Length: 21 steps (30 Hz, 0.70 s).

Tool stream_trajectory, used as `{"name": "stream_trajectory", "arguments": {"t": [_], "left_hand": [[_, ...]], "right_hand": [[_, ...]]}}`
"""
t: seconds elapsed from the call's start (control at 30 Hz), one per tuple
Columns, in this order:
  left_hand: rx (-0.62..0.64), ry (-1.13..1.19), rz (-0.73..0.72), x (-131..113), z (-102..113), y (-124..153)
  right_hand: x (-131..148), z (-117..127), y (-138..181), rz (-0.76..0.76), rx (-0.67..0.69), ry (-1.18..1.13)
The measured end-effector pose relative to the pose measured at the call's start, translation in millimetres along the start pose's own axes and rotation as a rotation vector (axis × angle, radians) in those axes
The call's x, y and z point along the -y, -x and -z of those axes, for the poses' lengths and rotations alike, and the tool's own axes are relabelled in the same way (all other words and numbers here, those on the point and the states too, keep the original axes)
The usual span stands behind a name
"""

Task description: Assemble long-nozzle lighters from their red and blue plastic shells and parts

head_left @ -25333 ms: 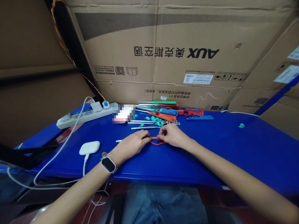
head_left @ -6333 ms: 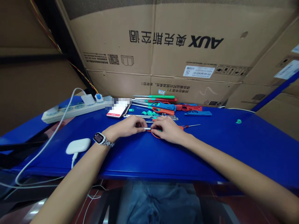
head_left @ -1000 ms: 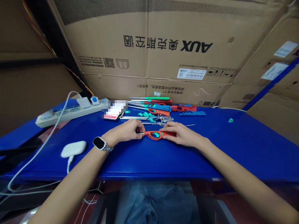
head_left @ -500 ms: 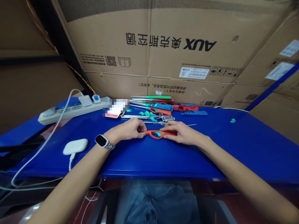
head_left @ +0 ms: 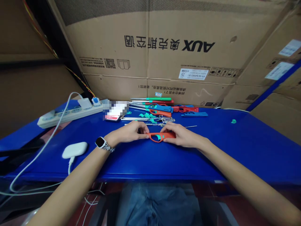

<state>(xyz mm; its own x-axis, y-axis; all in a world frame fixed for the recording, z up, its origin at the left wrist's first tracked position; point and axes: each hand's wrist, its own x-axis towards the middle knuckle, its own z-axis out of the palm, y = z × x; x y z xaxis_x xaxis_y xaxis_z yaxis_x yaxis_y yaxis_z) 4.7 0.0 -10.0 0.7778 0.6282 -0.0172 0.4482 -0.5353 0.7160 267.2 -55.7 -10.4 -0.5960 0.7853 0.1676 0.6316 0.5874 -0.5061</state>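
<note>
Low over the blue table [head_left: 141, 160], an orange lighter casing [head_left: 168, 135] with a finger loop and a green trigger [head_left: 159, 137] lies level between my hands. My left hand [head_left: 131, 131], with a watch at the wrist, pinches its narrow front end. My right hand [head_left: 182, 134] is closed around the wide rear end, thumb below and fingers above. Just behind my hands are metal tubes [head_left: 134, 119], small green triggers [head_left: 147, 116] and clear parts with thin wires [head_left: 167, 119]. A thin rod [head_left: 191, 126] sticks out behind my right hand.
Farther back lie a blue lighter [head_left: 162, 108], an orange lighter [head_left: 162, 114], red casings [head_left: 188, 109] and a blue casing [head_left: 194, 114]. Left are a phone [head_left: 116, 110], a power strip [head_left: 67, 115] and a white earbud-style case [head_left: 74, 150] with cable. A cardboard box [head_left: 150, 56] stands behind.
My left fingers have closed in on the casing's front end, and the bit of metal that showed there is now hidden. The casing has shifted slightly toward me; the view has moved a little.
</note>
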Motion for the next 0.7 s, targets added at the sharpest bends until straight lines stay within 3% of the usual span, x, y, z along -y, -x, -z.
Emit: {"name": "stream_trajectory", "arguments": {"t": [0.43,0.7], "left_hand": [[-0.075,-0.054,-0.09,-3.6,5.9,2.5],[-0.136,-0.05,-0.139,0.4,4.8,1.6]], "right_hand": [[8.1,-17.6,7.0,0.004,-0.247,0.082],[0.7,-19.5,8.7,-0.019,-0.245,0.13]]}}
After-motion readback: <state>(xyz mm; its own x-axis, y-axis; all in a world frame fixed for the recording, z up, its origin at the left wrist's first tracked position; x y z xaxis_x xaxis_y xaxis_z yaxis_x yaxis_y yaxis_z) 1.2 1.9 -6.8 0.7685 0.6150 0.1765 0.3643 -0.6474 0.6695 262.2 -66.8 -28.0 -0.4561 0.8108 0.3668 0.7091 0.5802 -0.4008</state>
